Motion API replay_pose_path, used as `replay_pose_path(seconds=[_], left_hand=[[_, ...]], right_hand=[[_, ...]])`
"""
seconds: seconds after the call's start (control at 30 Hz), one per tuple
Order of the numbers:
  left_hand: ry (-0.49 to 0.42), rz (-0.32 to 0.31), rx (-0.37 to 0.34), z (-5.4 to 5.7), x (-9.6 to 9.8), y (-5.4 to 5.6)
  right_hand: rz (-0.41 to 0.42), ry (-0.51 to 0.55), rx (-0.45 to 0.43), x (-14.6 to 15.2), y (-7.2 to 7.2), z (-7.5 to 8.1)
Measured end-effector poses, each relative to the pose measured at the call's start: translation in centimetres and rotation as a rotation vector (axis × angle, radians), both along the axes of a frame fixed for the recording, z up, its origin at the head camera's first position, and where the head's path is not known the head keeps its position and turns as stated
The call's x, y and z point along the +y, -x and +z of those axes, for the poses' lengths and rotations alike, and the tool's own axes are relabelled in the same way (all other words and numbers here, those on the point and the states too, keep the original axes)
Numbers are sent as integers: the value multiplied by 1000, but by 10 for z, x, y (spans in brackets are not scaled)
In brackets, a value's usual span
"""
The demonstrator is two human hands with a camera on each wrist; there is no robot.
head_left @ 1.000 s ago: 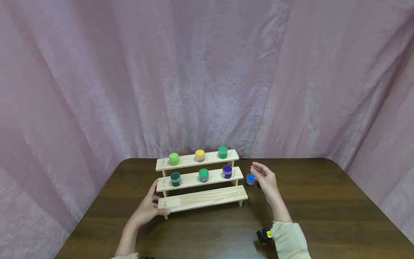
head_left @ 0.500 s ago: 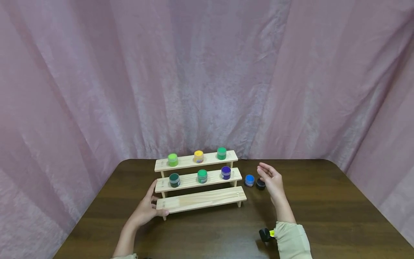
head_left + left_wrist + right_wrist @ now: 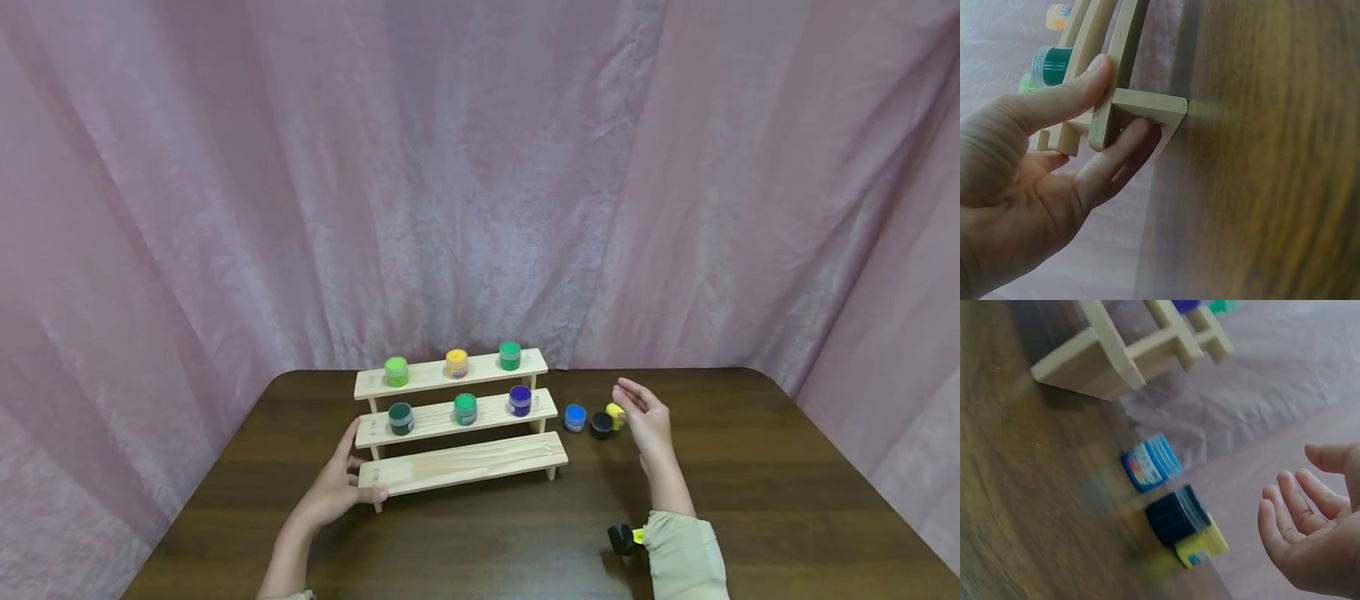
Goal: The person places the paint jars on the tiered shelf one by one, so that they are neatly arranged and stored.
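A three-step wooden display rack [image 3: 480, 461] stands on the table. My left hand [image 3: 333, 486] grips its left end; in the left wrist view the thumb lies on the lowest board and fingers reach under it against the leg. Six paint jars stand on the upper two steps: light green [image 3: 397, 372], yellow-orange [image 3: 457, 364] and green [image 3: 510, 357] on top, dark green [image 3: 401, 419], green [image 3: 465, 409] and purple [image 3: 520, 401] in the middle. My right hand [image 3: 651, 427] hovers, fingers loosely bent around nothing, beside blue [image 3: 574, 418], black [image 3: 601, 426] and yellow [image 3: 1202, 542] jars.
The brown wooden table [image 3: 480, 550] ends at a pink curtain [image 3: 480, 183] behind the rack. A black device with a yellow strip [image 3: 622, 538] sits at the right sleeve's cuff. The lowest step holds no jar.
My right hand has moved to the right, uncovering the black jar and then the yellow jar. The left hand keeps its grip on the rack; the head view has shifted slightly.
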State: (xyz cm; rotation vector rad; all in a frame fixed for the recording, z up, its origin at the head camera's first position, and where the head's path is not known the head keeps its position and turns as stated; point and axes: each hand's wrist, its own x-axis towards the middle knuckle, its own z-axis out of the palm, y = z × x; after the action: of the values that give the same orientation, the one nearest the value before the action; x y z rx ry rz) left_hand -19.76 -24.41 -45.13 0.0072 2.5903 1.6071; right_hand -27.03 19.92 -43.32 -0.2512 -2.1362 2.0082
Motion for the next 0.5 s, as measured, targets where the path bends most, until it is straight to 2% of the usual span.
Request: replay_pose_path(seconds=[0.23,0.5], left_hand=[[-4,-4,-3,-1,-1,-1],[20,-17,-2,-1,-2,2]], right_hand=[[-33,41,-21,12,-1,-9],[-75,-14,5,14,5,-17]])
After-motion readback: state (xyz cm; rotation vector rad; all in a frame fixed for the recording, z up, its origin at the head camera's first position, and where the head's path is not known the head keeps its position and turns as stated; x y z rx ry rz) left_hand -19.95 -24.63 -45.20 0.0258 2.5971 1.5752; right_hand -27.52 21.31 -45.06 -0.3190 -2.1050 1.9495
